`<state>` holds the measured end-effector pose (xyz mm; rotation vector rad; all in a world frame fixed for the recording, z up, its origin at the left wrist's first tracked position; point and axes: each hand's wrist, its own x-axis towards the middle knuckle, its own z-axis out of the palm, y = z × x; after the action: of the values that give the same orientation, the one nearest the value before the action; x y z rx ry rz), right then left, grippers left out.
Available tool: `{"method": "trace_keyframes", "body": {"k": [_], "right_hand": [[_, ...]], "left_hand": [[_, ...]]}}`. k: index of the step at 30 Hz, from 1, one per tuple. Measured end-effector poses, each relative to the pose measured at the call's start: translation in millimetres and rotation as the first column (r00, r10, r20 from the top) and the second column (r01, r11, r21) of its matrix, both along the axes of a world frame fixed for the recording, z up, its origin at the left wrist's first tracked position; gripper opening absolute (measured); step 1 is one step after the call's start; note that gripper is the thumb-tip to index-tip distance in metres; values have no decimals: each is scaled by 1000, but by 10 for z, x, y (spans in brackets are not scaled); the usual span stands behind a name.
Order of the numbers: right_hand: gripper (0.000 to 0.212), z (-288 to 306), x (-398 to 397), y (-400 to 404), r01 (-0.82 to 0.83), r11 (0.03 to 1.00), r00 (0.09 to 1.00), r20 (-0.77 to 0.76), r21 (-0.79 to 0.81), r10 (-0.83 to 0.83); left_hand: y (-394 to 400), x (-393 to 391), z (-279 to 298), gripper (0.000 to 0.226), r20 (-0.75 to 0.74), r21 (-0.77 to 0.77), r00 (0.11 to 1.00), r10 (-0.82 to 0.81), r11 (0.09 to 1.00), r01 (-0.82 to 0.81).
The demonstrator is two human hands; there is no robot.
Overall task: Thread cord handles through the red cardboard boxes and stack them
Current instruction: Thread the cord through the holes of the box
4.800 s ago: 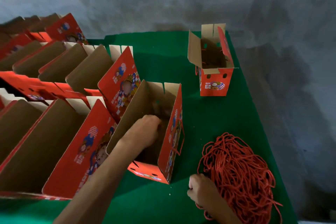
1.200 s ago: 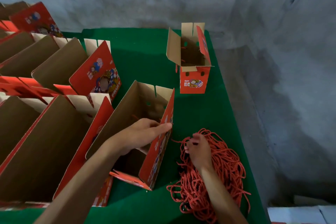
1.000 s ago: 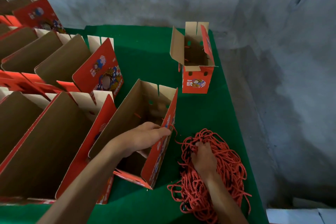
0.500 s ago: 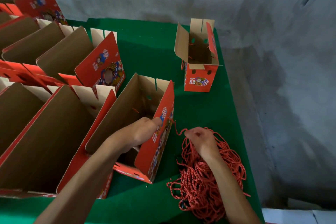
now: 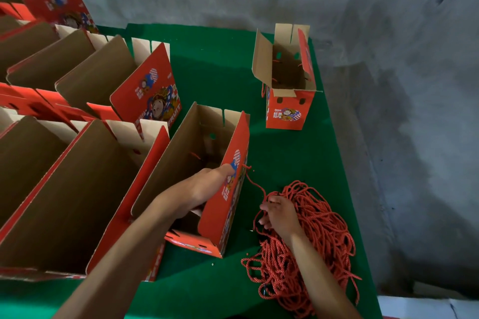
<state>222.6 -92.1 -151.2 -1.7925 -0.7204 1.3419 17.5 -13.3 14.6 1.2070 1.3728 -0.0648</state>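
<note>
The open red box (image 5: 223,197), brown inside with a cartoon print on its side, stands on the green table (image 5: 285,163). The left hand (image 5: 204,189) grips its right wall. Just beside it, one strand (image 5: 255,184) runs from that wall to the right hand (image 5: 278,215), fingers curled into the cord heap (image 5: 311,235).

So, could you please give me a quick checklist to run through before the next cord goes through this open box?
1. Left hand steadies the open box at its red side panel: ok.
2. Cord strand reaches that panel: ok.
3. Strand's end passed through the hole: cannot tell.
4. Right hand has singled out one strand from the cord pile: cannot tell.
5. Box stands on the green cloth: ok.
</note>
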Motion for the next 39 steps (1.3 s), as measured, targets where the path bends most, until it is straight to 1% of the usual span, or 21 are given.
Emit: {"method": "trace_keyframes", "body": {"k": [2, 3, 4, 5, 7, 9, 10, 11, 13, 15, 19, 22, 23, 24, 26, 28, 29, 31, 35, 37, 39], "right_hand": [[6, -92, -25, -54, -101, 995, 971, 218, 26, 93], [8, -127, -49, -78, -170, 985, 943, 294, 13, 159], [13, -162, -87, -92, -238, 971, 916, 324, -30, 234], [17, -202, -135, -89, -278, 957, 909, 299, -86, 291], [18, -237, -247, -39, -333, 912, 860, 319, -238, 397], [23, -282, -337, 17, -392, 850, 683, 507, -353, 526], [26, -308, -367, 29, -422, 831, 602, 573, -363, 556], [27, -321, -389, 37, -451, 814, 547, 607, -366, 576], [25, -342, -399, 33, -478, 788, 490, 626, -388, 606], [22, -353, -377, 25, -469, 773, 467, 623, -427, 627], [23, -291, -345, 5, -461, 742, 468, 577, -486, 669], [29, -189, -354, -47, -497, 746, 468, 587, -443, 660], [31, -153, -354, -64, -511, 778, 500, 610, -364, 614], [32, -95, -358, -84, -522, 820, 564, 626, -236, 539], [34, 84, -383, -85, -527, 850, 679, 599, -5, 424], [32, 262, -451, -45, -476, 874, 797, 468, 98, 382], [26, 321, -487, -33, -423, 893, 868, 351, 151, 351], [14, 379, -548, -14, -321, 908, 946, 142, 269, 293], [13, 429, -557, -69, -203, 896, 969, -54, 395, 243], [14, 451, -549, -97, -181, 887, 964, -100, 424, 245], [15, 471, -543, -120, -209, 876, 956, -100, 434, 277]], "left_hand": [[5, -4, -6, 58, -7, -8, 1000, 2, 1000, -2], [5, 0, -9, 59, -10, -9, 1000, 1, 1000, -1], [6, 2, -15, 59, -12, -8, 1000, 0, 1000, 0], [9, 5, -22, 59, -15, -4, 1000, -2, 1000, 2], [20, 8, -31, 59, -20, 0, 1000, -8, 1000, 8], [32, 3, -26, 60, -23, -2, 1000, -10, 1000, 10], [36, -8, -22, 61, -22, -6, 1000, -12, 1000, 12], [38, -20, -15, 61, -19, -12, 1000, -16, 1000, 16], [37, -58, -5, 58, -7, -25, 1000, -14, 1000, 14], [46, -109, 9, 52, 9, -29, 1000, 2, 1000, -2], [88, -214, 52, 51, 27, -23, 998, 60, 998, -59], [93, -254, 49, 53, 35, -9, 995, 89, 996, -89], [85, -254, 46, 54, 38, -7, 995, 96, 995, -96], [81, -250, 44, 54, 42, -4, 994, 100, 995, -99], [84, -247, 34, 54, 59, -3, 992, 109, 994, -109], [85, -243, 34, 55, 68, -5, 991, 114, 993, -114], [87, -225, 32, 55, 68, -2, 991, 112, 994, -112], [92, -212, 25, 54, 63, 4, 991, 122, 992, -122], [91, -201, 14, 49, 57, 32, 992, 114, 993, -116], [97, -209, 0, 48, 61, 37, 992, 110, 993, -113], [104, -215, -16, 49, 66, 40, 992, 106, 993, -108]]}}
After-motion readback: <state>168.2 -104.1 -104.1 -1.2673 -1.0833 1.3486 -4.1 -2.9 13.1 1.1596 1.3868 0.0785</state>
